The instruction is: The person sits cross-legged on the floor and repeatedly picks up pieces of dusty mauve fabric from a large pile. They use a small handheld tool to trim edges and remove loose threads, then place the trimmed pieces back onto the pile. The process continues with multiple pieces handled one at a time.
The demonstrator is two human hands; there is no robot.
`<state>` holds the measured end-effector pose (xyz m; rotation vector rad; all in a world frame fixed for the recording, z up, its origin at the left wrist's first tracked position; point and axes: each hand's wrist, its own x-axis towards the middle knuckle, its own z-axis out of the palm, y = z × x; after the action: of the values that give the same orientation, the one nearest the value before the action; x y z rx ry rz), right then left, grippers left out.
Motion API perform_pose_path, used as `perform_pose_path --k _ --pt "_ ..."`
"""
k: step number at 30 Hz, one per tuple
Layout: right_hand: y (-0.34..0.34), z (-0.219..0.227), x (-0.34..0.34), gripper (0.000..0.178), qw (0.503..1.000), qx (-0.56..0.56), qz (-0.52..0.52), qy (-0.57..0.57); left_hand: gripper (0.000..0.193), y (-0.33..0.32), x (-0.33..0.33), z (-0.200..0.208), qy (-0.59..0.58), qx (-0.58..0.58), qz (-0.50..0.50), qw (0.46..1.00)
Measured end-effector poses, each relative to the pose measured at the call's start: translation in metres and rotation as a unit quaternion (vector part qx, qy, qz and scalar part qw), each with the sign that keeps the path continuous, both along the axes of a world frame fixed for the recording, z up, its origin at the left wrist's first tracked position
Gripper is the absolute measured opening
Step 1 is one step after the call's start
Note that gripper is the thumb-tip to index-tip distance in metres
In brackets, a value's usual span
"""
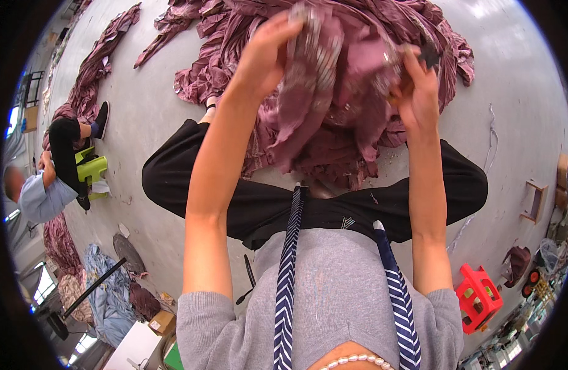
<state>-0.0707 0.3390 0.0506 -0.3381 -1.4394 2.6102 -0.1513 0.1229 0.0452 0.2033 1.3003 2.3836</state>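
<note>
I hold up a piece of mauve-purple fabric (333, 80) with a silvery, sequinned patch in front of me. My left hand (265, 52) grips its upper left part by the shiny patch. My right hand (419, 92) clutches the right side, and a small dark object shows at its fingertips; I cannot tell what it is. Below the held piece, a large heap of the same purple fabric (234, 55) spreads over the grey floor between my black-trousered legs (173, 179).
Another person (43, 185) sits at the left on a green stool (92, 169) beside a strip of purple fabric (92, 68). A red plastic stool (478, 296) stands at the lower right, a small wooden stool (534, 200) at the right. Bluish cloth and boxes lie at the lower left.
</note>
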Motion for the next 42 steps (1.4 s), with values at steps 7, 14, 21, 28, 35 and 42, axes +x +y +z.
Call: perform_pose_path --k 7,14,21,28,35,42 --pt "-0.034 0.032 -0.082 0.023 0.971 0.202 -0.009 0.13 0.054 0.031 -0.055 0.028 0.206 -0.128 0.155 0.958" --pt "0.022 -0.133 0.01 0.013 0.951 0.294 -0.019 -0.099 0.027 -0.053 0.049 -0.198 0.005 -0.405 0.299 0.864" --pt "0.005 -0.185 0.078 0.01 0.946 0.232 0.034 -0.225 0.061 -0.047 0.118 -0.26 -0.152 -0.384 0.156 0.897" --pt "-0.013 -0.187 0.081 0.01 0.945 0.248 0.093 -0.191 0.03 -0.034 0.101 -0.227 0.005 -0.487 0.159 0.859" --pt "-0.046 -0.15 0.065 0.01 0.949 0.259 0.141 -0.11 0.013 -0.046 0.09 -0.178 -0.124 -0.263 0.111 0.95" --pt "-0.053 -0.116 0.063 0.012 0.91 0.39 0.136 -0.034 0.013 -0.04 0.093 -0.132 -0.286 -0.106 0.07 0.95"
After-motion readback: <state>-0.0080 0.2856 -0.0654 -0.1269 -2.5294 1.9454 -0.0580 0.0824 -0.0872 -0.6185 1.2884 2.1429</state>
